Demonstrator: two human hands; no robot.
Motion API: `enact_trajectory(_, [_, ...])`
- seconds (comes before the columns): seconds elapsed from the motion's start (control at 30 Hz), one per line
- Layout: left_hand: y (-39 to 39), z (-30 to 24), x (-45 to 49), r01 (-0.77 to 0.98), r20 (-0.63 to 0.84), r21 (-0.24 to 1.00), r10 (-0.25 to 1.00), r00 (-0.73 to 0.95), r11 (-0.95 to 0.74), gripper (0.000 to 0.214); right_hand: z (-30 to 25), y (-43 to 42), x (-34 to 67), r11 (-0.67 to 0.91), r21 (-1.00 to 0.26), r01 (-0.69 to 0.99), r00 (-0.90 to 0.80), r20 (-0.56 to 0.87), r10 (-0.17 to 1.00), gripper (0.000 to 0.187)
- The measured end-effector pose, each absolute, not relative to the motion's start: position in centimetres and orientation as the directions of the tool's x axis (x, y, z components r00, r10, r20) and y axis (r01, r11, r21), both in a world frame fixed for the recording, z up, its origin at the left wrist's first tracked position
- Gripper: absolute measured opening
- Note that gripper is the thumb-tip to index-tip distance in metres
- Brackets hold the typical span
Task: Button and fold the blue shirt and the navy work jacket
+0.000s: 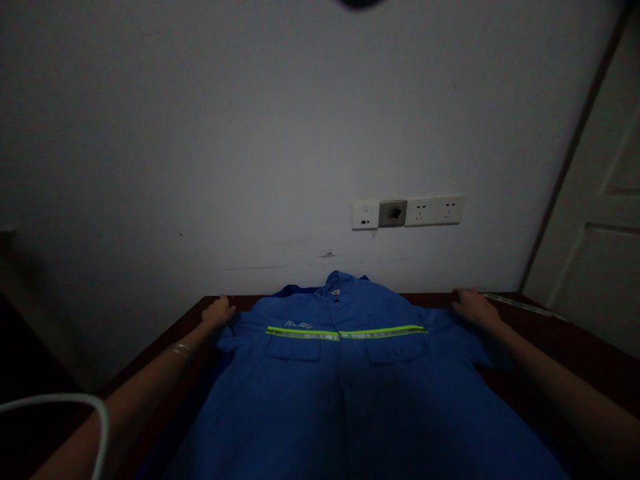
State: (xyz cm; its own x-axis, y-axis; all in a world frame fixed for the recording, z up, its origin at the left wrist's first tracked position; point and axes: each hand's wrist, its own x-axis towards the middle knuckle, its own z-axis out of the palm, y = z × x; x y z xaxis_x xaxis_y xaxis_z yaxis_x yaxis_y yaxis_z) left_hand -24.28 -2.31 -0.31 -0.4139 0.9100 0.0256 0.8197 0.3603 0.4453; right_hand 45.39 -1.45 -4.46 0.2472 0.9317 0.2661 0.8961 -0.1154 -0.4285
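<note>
A blue short-sleeved work shirt lies front up, its collar towards the wall. A yellow-green and silver reflective strip crosses its chest above two flap pockets. At the outer left sleeve, my left hand is closed on the fabric, with a bracelet around its wrist. On the far side of the other sleeve, my right hand has curled fingers gripping the cloth; its fingertips are dim. Darker blue cloth peeks out from beneath the shirt near the collar and along the left side.
The dark reddish table meets a pale wall. Sockets and a switch plate are set in the wall. A strip-like item lies at the table's back right, near a door. A white cable loops at lower left.
</note>
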Motion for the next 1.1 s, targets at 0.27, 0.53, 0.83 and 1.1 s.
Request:
enact_trajectory(0.27, [4.1,2.6,-9.7,0.971,0.099,0.241,0.995,-0.025,0.001,0.026,1.9,4.0,29.7,0.297,-0.2,0.934,-0.245,0.245,0.938,0.029])
enact_trajectory(0.53, [7.0,-0.8,0.3,0.923,0.022,0.338,0.982,0.188,-0.185,0.03,1.3,6.5,20.9,0.361,-0.189,0.913,-0.321,0.21,0.923,0.031])
enact_trajectory(0.83, [7.6,-1.7,1.5,0.922,0.018,0.366,0.991,0.132,-0.13,0.021,1.6,7.1,19.3,0.33,-0.2,0.923,-0.302,0.158,0.94,0.023])
enact_trajectory(1.1, [10.4,-0.5,1.3,0.797,0.038,0.596,0.995,0.091,-0.096,0.017,2.8,8.1,20.5,0.287,-0.308,0.907,-0.227,0.216,0.95,0.024])
